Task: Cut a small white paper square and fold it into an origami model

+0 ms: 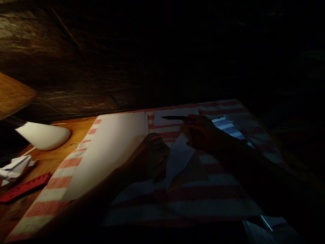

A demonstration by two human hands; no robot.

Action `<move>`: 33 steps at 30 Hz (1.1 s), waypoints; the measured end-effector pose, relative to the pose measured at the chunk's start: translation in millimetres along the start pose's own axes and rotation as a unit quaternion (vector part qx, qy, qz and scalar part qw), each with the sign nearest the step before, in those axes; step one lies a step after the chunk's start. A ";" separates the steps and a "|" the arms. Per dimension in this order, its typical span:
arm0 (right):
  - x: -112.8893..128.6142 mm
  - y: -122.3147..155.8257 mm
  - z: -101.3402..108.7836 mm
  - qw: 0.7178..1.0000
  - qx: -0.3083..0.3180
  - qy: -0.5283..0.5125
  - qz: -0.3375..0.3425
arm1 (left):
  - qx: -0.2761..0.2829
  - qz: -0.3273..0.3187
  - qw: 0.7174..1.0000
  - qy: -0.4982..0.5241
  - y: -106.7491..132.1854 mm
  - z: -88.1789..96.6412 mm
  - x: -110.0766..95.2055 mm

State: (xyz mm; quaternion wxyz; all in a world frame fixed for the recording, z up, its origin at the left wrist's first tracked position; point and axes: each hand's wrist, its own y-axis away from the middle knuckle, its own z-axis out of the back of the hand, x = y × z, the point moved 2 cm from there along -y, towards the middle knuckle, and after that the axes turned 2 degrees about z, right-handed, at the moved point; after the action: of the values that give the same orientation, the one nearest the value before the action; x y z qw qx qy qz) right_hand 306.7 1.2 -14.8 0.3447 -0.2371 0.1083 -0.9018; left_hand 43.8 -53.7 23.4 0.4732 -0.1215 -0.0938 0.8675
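Note:
A folded piece of white paper [179, 156] stands tilted between my two hands, above a striped cloth. My left hand [153, 154] has its fingers curled against the paper's left edge. At the upper right side, my right hand [204, 132] grips the same paper, thumb in front. A dark, slim, pointed thing like a knife blade [174, 118] reaches left from beside my right fingertips; whether it is held or just lies there is hidden in the dark. Behind it lies a small white sheet [158, 120]. A large white sheet [109, 145] spreads left of my left hand.
A red-and-white striped cloth [69, 162] covers the table. To the left stand a lamp [48, 135], a crumpled or folded paper [16, 167] and a red, ruler-like strip [26, 186]. A lit phone [228, 127] lies beyond my right forearm. The right side is very dark.

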 end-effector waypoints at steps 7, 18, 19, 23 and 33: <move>21.1 -15.5 -1.0 0.998 -0.051 0.010 -0.037 | -0.063 0.097 0.989 0.094 -2.1 -20.6 10.3; 28.5 -20.1 11.3 0.994 -0.012 -0.103 -0.016 | -0.053 0.195 0.944 0.262 -10.2 -30.0 15.6; 31.6 -20.3 13.6 0.988 -0.010 -0.152 -0.034 | -0.050 0.196 0.941 0.272 -10.9 -29.0 15.1; 42.5 -19.5 19.3 0.965 -0.007 -0.248 -0.088 | -0.060 0.197 0.930 0.304 -10.7 -23.2 10.6; 74.1 -10.5 27.0 0.931 0.054 -0.332 -0.139 | 0.009 0.161 0.924 0.347 -7.6 -15.2 -7.2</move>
State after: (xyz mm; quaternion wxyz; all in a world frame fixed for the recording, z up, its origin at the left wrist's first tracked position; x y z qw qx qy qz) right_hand 266.1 -41.7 38.4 0.2448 -0.5171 -0.0951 -0.8146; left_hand 58.1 -55.0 11.9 0.3312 -0.4236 0.1052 0.8365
